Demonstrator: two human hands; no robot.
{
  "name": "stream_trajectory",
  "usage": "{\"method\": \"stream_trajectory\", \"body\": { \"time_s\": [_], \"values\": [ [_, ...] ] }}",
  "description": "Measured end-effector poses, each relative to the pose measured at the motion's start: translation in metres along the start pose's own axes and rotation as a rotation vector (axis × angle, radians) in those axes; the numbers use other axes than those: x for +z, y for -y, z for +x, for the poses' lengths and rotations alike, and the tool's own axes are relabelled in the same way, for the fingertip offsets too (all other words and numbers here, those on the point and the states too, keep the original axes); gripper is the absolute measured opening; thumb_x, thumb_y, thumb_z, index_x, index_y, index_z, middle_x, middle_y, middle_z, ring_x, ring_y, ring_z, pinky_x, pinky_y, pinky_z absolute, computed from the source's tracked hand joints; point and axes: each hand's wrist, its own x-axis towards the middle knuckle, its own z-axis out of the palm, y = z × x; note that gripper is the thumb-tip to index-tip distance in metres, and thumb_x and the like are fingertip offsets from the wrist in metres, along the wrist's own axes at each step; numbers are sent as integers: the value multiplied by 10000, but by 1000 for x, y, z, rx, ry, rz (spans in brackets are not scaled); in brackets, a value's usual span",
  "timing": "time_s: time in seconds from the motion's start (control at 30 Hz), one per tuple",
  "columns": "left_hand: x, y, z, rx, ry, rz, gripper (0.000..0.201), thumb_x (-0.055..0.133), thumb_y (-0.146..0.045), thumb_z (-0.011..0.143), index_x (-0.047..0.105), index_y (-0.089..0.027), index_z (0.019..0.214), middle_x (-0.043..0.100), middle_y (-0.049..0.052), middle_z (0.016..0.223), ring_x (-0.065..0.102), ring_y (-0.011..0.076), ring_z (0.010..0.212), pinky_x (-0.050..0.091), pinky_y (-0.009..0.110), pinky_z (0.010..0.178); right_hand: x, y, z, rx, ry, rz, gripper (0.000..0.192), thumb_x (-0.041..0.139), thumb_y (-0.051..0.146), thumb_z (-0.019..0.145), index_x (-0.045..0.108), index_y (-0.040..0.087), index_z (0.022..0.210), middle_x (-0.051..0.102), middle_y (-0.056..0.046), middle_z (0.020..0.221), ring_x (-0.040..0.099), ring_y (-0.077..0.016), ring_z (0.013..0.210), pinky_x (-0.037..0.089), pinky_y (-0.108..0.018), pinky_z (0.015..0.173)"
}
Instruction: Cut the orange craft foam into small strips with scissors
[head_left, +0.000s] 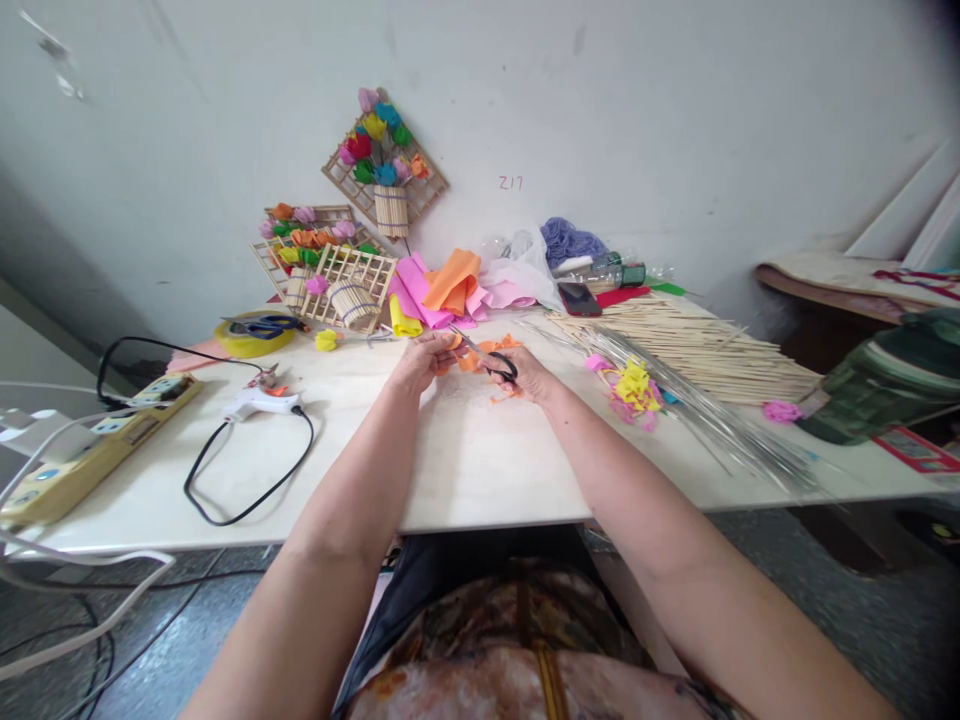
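Orange paper (455, 342) is pinched in the left hand (429, 362), well in from the front edge of the desk (495, 470), the right hand (529, 374) curled round scissors (484, 353) that could nick nearby fingertips should the paper slip.

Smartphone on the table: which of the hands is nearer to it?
Right. The right hand, holding the scissors, is nearer the person than the smartphone and left of it; the left hand, with orange paper at its fingertips, is farther left.
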Motion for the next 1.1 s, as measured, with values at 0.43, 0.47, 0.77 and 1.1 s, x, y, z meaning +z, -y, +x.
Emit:
{"method": "stream_trajectory", "body": {
  "time_s": [0.43,0.47,0.77,1.1],
  "values": [
    [2,-1,-1,-31,37,42,137,782,-238,724,698,-138,767,744,81,740,730,179,724,541,236,686,-6,-4,3,-10,24,-2,285,726,383,851,651,118,778,520,43,487,366,-37,326,221,-156,311],
    [1,-1,-1,-31,36,46,152,789,-250,715,697,-144,772,745,78,742,735,187,744,547,243,697,-6,-3,2,-11,24,-7,288,726,384,851,651,116,778,518,44,485,363,-35,324,211,-155,310],
    [0,-1,2,-21,44,46,106,748,-227,731,699,-135,755,738,74,718,719,168,686,548,233,660,-2,5,-2,22,21,-49,258,703,349,853,616,136,736,472,55,441,334,-43,297,166,-162,289],
    [9,5,1,-61,58,-49,94,747,-127,720,683,-113,787,760,114,881,751,206,849,578,317,849,-26,23,-11,-20,1,-119,234,739,283,806,631,108,692,453,49,472,303,-23,371,182,-160,337]
  ]
}}
